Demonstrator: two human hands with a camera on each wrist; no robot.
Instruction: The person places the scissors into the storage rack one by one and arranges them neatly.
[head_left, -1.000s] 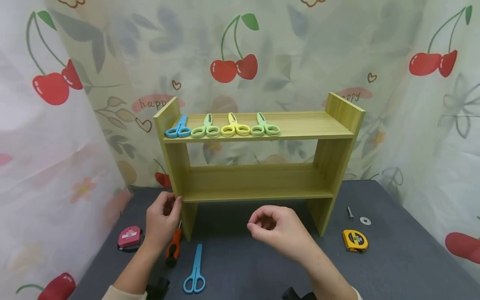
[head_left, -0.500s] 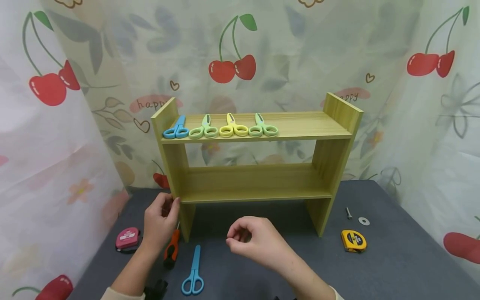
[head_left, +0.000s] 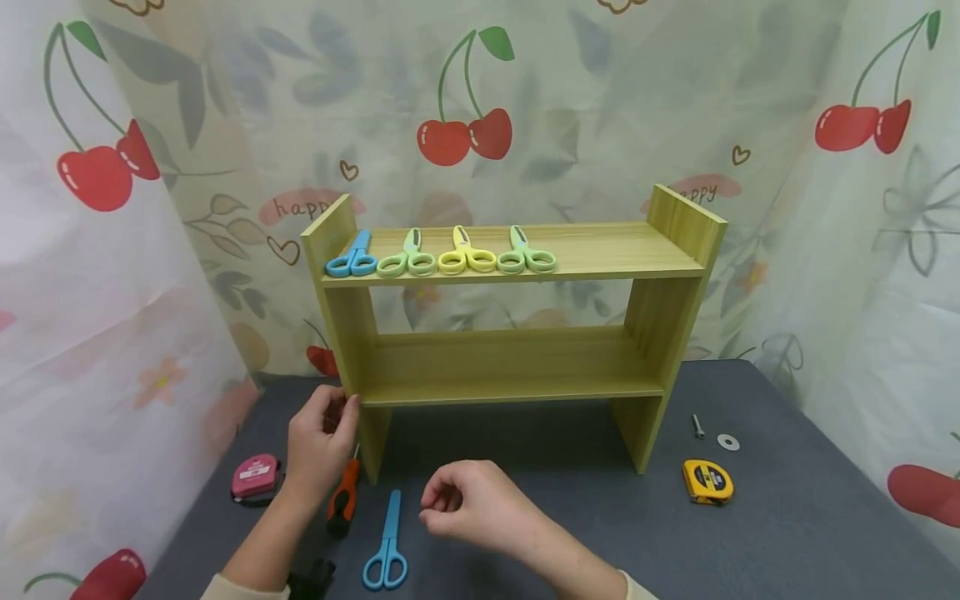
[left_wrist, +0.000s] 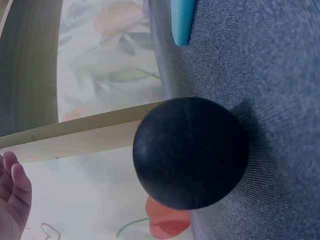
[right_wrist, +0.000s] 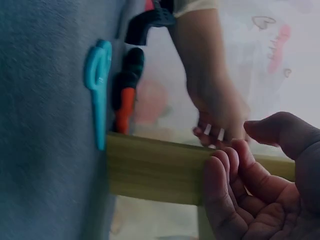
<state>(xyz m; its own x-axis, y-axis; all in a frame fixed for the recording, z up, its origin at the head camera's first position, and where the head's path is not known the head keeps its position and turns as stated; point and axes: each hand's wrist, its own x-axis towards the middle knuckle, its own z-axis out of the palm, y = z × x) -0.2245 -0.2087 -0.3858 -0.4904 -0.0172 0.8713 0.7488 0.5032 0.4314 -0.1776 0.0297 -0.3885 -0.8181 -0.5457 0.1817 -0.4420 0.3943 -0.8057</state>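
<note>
My left hand (head_left: pixel 321 437) is at the outer left side of a wooden two-tier shelf (head_left: pixel 510 396), its thumb tip at the panel's front edge. In the left wrist view, the loosely curled fingers (left_wrist: pixel 19 180) are beside that panel. My right hand (head_left: pixel 480 508) hovers over the table with fingers loosely curled, holding nothing. Closest to it lie blue scissors (head_left: pixel 388 542), blades toward the shelf. Between the scissors and my left forearm is an orange-and-black screwdriver (head_left: pixel 343 498). A dark round end (left_wrist: pixel 190 152) fills the middle of the left wrist view.
On the top shelf lie blue scissors (head_left: pixel 354 258), green scissors (head_left: pixel 408 257), yellow scissors (head_left: pixel 467 254) and another green pair (head_left: pixel 525 254). A pink tape measure (head_left: pixel 255 477) sits left. At right are a yellow tape measure (head_left: pixel 707 482), a bolt (head_left: pixel 697 427) and a washer (head_left: pixel 727 442).
My right hand has moved left and down toward me, from before the shelf's middle to near the blue scissors on the table. The left hand has stayed at the shelf's side.
</note>
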